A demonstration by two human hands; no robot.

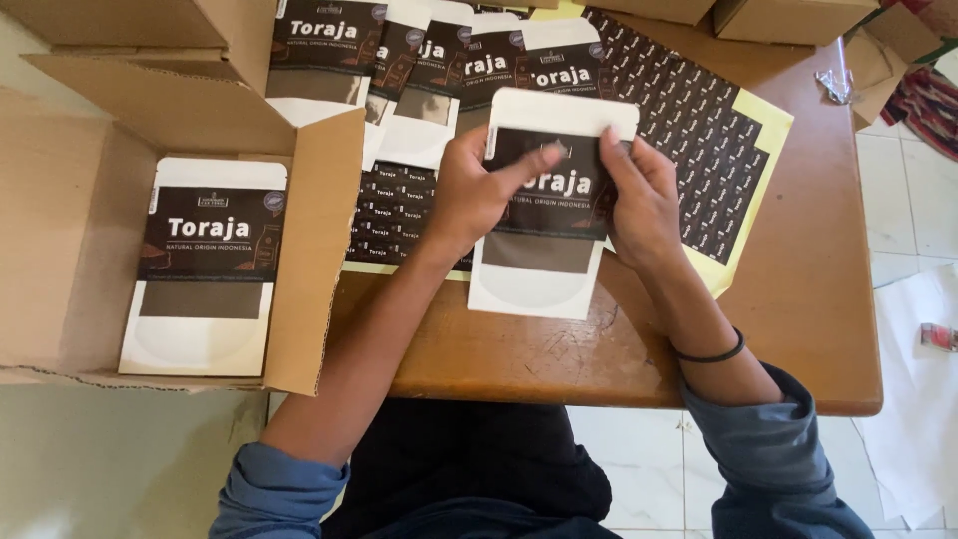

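I hold a white flat pouch (534,284) with a dark label and a grey window over the wooden table (798,299). My left hand (474,195) grips its left side, thumb pressed across the dark label. My right hand (644,200) holds the right edge, fingers on the label's side. Under the pouch lies a yellow-backed sheet of small dark stickers (699,130). A row of several labelled pouches (329,60) overlaps at the table's far side.
An open cardboard box (319,250) at the left holds a stack of finished pouches (205,269). More cardboard boxes (788,18) sit at the far right corner. White paper (918,399) lies on the tiled floor to the right.
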